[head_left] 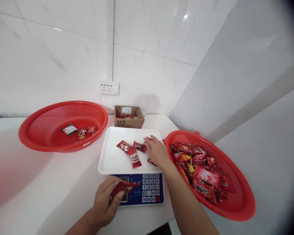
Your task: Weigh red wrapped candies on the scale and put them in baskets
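Note:
My left hand [107, 199] is closed around a dark red snack packet [123, 186], held above the scale's keypad panel. On the white weighing tray [107, 163] lie several red wrapped snacks, including a packet with white lettering [135, 158], a longer one [124, 146] touching it and a smaller one [139, 146]. My right hand [156, 150] reaches over the tray's right side, its fingers bent around another small red packet [149, 139] that they partly hide. One more red packet [152, 161] shows from under that hand.
The blue scale panel [152, 187] sits in front of the tray. At right, a red basket [245, 205] holds many red snack packets. A wider red basket [41, 120] with a few packets stands at left. Behind the tray is a small cardboard box [133, 123] against the tiled wall.

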